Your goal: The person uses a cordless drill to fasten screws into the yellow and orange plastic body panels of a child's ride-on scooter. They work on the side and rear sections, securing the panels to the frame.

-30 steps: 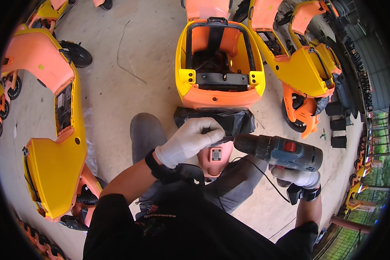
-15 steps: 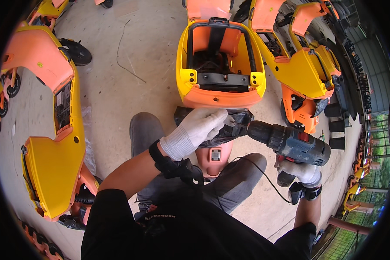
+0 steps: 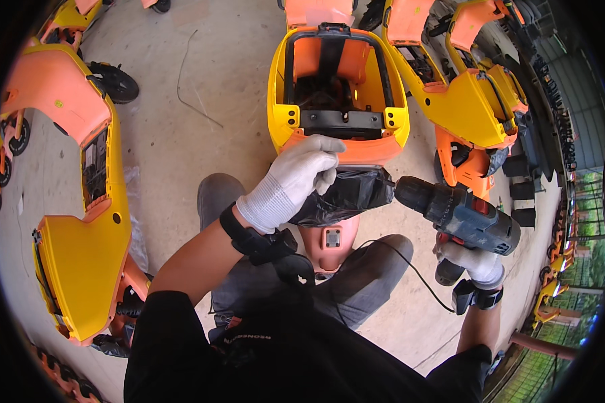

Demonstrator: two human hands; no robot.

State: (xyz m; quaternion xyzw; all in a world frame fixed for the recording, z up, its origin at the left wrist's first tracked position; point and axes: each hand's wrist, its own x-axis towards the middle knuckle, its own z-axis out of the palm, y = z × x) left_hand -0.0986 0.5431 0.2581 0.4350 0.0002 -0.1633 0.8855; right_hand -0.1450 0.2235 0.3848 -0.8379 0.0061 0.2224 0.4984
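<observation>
A scooter body (image 3: 273, 94) in yellow and orange stands upright in front of me, its top open over a dark cavity. Black plastic wrap (image 3: 346, 195) covers the part below its orange lower panel (image 3: 366, 151). My left hand (image 3: 301, 173), in a white glove, is raised in front of that panel with its fingers curled together; anything inside them is hidden. Wrapped round the handle of a dark cordless drill (image 3: 477, 218) is my gloved right hand (image 3: 470, 262). The drill's bit points left, close to the right edge of the black plastic.
Another yellow and orange scooter body (image 3: 81, 269) stands close on my left. More scooter bodies (image 3: 474, 111) crowd the right. A black cable (image 3: 420, 279) hangs by my right knee. A thin wire (image 3: 185, 80) lies on the concrete floor.
My left hand has moved up and left, away from the drill tip, its fingers curling more. The drill has shifted slightly right. More of the black plastic now shows.
</observation>
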